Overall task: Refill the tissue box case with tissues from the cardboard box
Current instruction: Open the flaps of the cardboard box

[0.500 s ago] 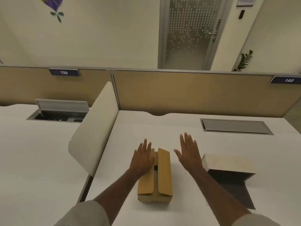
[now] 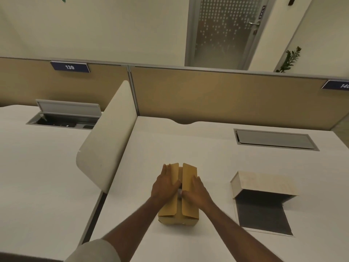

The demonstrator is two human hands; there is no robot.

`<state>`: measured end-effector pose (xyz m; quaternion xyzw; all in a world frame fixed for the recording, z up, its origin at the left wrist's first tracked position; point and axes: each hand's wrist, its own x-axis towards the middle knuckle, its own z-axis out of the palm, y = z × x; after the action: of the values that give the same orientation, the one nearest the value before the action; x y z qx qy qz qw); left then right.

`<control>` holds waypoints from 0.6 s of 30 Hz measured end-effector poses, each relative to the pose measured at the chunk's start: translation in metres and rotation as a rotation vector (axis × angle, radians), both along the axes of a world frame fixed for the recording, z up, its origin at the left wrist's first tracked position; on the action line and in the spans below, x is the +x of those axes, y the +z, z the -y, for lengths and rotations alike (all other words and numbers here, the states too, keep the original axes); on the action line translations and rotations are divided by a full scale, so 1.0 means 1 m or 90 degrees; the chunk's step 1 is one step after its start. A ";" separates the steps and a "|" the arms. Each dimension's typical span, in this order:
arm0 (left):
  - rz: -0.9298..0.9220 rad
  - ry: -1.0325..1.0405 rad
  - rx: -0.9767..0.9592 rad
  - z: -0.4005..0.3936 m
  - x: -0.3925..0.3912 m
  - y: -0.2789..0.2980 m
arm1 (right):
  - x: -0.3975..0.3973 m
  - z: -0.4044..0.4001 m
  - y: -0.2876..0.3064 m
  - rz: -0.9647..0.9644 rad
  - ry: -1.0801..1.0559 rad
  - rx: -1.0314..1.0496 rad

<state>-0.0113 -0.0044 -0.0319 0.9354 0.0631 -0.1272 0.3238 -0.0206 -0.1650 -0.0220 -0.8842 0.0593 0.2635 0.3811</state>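
A brown cardboard box (image 2: 178, 214) lies lengthwise on the white desk (image 2: 207, 167), its two top flaps nearly closed with a narrow gap between them. My left hand (image 2: 165, 183) rests flat on the left flap. My right hand (image 2: 196, 190) lies on the right flap, fingertips at the gap, where a bit of white shows. To the right stands the light wood-look tissue box case (image 2: 264, 183), tipped open over its dark base panel (image 2: 262, 217). Whether the case holds tissues is hidden.
A rounded cream divider (image 2: 105, 144) separates this desk from the left one. A closed grey cable hatch (image 2: 273, 139) sits at the back right, an open one (image 2: 64, 115) on the left desk. Tan partition panels (image 2: 226, 97) line the back.
Both hands, raised with spread fingers over the box half a second ago, have come down onto its flaps. The view has moved closer and tilted down.
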 end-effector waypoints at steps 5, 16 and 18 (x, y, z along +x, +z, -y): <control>0.064 0.012 -0.062 -0.007 -0.002 0.004 | -0.003 -0.002 0.000 0.026 0.003 -0.014; 0.086 0.298 -0.243 -0.063 -0.008 0.009 | -0.018 0.062 0.002 0.085 -0.291 0.330; 0.037 0.312 -0.204 -0.073 -0.011 0.000 | -0.021 0.078 -0.003 0.055 -0.339 0.302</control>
<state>-0.0226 0.0687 -0.0315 0.8325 0.2570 -0.0264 0.4901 -0.0414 -0.2430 -0.0251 -0.7349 0.2084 0.1243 0.6333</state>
